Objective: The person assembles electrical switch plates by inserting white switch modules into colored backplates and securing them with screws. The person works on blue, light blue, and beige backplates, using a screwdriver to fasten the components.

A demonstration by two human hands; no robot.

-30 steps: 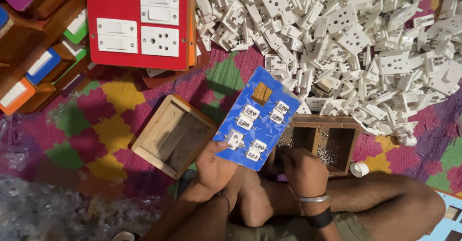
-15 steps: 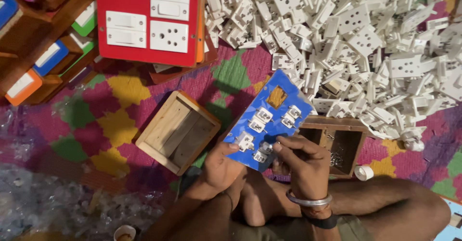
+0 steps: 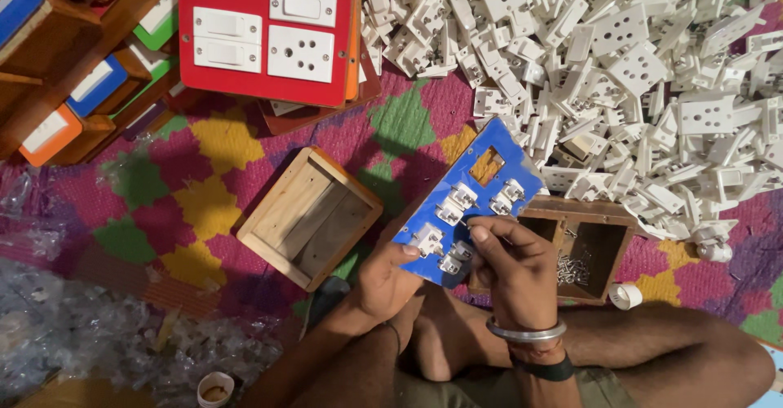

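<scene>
— Blue is what we see first: a blue plate (image 3: 471, 212), tilted, held over the lap just above the knees, with white switch parts fitted to its back and one square cut-out open near its top end.

— We see the left hand (image 3: 383, 282) clamped on its lower edge, thumb pressing beside one of the white parts.

— And the right hand (image 3: 510, 265): its fingers are pinched together at the middle of the plate, touching it. Whether something small sits between the fingertips we cannot tell. A metal bangle and a dark band ring that wrist.

— Just behind the plate stands a small wooden box (image 3: 589, 249) with screws in it; the plate's edge overlaps it.

— To the left, near the left hand, lies an empty wooden tray (image 3: 308, 216) on the patterned mat (image 3: 204, 180).

— Further up we have a heap of white sockets (image 3: 636, 74) and a red board (image 3: 265, 29) with switches mounted on it.

— A roll of white tape (image 3: 626, 295) lies right of the box.
</scene>
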